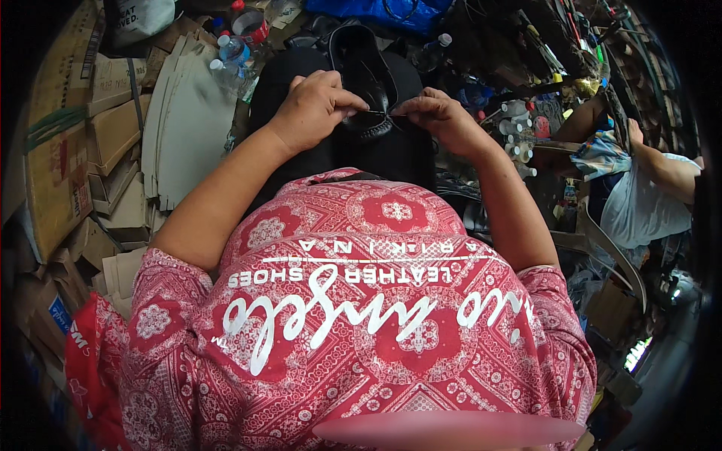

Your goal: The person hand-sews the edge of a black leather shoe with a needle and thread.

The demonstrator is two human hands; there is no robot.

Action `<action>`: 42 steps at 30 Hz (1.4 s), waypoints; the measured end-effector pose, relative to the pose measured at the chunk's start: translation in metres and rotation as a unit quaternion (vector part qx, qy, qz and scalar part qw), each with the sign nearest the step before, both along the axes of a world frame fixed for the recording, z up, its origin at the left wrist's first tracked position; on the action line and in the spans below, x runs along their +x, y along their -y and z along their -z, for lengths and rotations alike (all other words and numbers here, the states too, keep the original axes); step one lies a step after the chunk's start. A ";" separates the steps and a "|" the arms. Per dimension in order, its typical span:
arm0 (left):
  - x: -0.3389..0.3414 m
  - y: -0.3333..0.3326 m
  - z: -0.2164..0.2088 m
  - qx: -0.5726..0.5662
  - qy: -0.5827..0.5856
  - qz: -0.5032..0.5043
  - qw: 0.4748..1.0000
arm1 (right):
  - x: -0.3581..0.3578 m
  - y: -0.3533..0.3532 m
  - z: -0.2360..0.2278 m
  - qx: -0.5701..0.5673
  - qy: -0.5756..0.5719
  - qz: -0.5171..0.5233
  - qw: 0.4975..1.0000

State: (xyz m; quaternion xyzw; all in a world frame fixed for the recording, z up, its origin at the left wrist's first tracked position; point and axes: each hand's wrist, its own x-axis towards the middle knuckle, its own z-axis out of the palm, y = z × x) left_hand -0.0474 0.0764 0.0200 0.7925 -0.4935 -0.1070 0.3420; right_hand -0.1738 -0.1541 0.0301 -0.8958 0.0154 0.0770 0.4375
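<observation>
A black leather shoe (382,84) rests on my lap, its opening away from me and its toe end towards me. Stitches (376,131) show across the toe end. At the shoe's left side, my left hand (314,109) is closed, thumb and forefinger pinching a thin pale strand like thread. My right hand (442,120), on the right side, pinches a similar thin strand. The two strands meet over the front of the shoe. Whether a needle is at either end is too small to tell.
Flattened cardboard boxes (116,135) and pale curved sheets (184,120) stack up on my left. Plastic bottles (235,51) stand at the far left, with more small bottles (517,128) to the right. Another person's arm (665,173) reaches in beside a white plastic bag (643,207).
</observation>
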 end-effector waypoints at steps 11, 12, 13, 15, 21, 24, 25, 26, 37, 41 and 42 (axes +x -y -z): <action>0.001 0.000 0.000 0.011 0.006 0.008 1.000 | 0.004 0.006 0.004 0.054 -0.029 -0.014 0.998; 0.002 0.000 0.000 0.014 0.008 0.009 1.000 | 0.005 0.006 0.004 0.062 -0.024 -0.018 0.998; 0.002 0.000 0.001 0.015 0.008 0.008 1.000 | 0.006 0.006 0.003 0.062 -0.025 -0.019 0.998; 0.002 0.001 0.003 0.015 0.011 0.010 1.000 | 0.007 0.006 -0.001 0.080 -0.055 -0.025 0.995; 0.003 0.010 0.001 0.018 -0.013 0.029 0.999 | 0.011 0.011 0.006 0.144 -0.074 -0.025 0.986; 0.014 0.022 0.008 -0.006 -0.029 0.071 0.997 | 0.015 0.010 0.007 0.141 -0.080 -0.031 0.986; 0.017 0.026 0.009 -0.018 -0.068 0.080 0.994 | 0.016 0.010 0.007 0.140 -0.079 -0.032 0.986; 0.018 0.024 0.009 -0.018 -0.067 0.079 0.994 | 0.016 0.009 0.007 0.131 -0.071 -0.039 0.988; -0.007 0.008 -0.003 0.010 -0.144 -0.040 0.989 | 0.002 -0.014 -0.002 0.239 -0.092 0.102 0.961; -0.011 0.019 -0.006 0.077 -0.141 -0.063 0.985 | 0.006 -0.017 -0.002 0.266 -0.112 0.125 0.949; -0.012 0.021 -0.006 0.077 -0.141 -0.062 0.985 | 0.006 -0.017 -0.002 0.270 -0.114 0.128 0.947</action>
